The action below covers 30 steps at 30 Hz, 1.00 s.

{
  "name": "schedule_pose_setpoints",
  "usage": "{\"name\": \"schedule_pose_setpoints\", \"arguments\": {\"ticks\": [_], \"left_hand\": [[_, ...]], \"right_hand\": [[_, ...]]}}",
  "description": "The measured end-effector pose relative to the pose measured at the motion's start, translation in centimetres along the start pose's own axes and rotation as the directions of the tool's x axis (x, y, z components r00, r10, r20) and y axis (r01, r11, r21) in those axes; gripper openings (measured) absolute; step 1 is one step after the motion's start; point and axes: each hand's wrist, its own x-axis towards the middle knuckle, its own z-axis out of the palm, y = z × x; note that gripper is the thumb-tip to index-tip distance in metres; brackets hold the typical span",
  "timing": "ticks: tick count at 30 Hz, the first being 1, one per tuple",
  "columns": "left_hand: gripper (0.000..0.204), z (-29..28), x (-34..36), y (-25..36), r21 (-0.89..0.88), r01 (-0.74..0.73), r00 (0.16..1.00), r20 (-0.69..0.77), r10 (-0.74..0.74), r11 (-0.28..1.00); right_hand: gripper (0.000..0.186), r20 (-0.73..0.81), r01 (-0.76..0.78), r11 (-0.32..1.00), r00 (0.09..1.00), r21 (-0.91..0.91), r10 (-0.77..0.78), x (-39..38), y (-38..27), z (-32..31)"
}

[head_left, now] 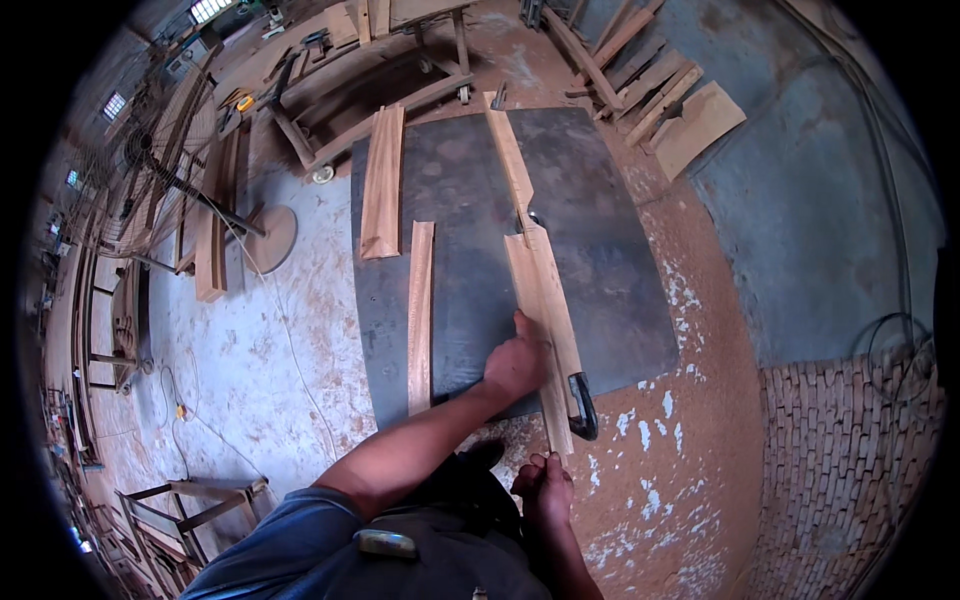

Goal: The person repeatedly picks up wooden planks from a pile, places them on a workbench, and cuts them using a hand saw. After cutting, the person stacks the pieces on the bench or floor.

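Note:
A narrow wooden strip point(528, 285) lies lengthwise along a longer wooden board point(558, 310) on the dark table point(470, 180). My left hand point(517, 362) is closed around the strip's left edge, its thumb pointing away from me. At the strip's near end, which juts past the table edge, my right hand point(546, 488) has its fingertips pinched on the wood. A black clamp point(586, 408) grips the board just right of my hands. Another clamp point(535, 217), partly hidden, sits by a notch in the board, and a third point(498, 97) stands at its far end.
Left on the table lie a wide plank point(383, 185) and a thin strip point(421, 310). A wheeled wooden cart point(390, 115) stands beyond. Boards lean by the wall point(700, 130) at far right. At left are a large fan point(140, 150) and a low frame point(190, 505). Sawdust covers the floor.

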Motion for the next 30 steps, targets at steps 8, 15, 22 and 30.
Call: {"name": "schedule_pose_setpoints", "arguments": {"ticks": [8,15,22,30], "left_hand": [[0.079,1.6,1.0,-2.0,0.058,-0.037,0.999,-0.014,0.038,0.998],[0.069,1.4,0.6,-0.5,-0.003,-0.089,0.991,-0.101,0.088,0.996],[0.071,1.2,0.2,0.0,0.015,-0.031,0.999,-0.013,0.031,0.999],[0.056,9.6,-8.4,-2.9,-0.215,-0.163,0.984,0.030,0.173,0.963]], "right_hand": [[0.025,0.030,0.078,0.990,0.997,-0.121,-0.075,-1.6,0.2,-1.5],[0.022,0.087,0.560,0.634,0.782,-0.534,-0.617,-0.2,2.7,-5.4],[0.028,0.115,0.224,0.950,0.973,-0.220,-0.202,4.0,-2.8,-4.9],[0.017,0.133,0.210,0.855,0.977,-0.474,-0.166,1.7,-1.0,-5.5]]}}
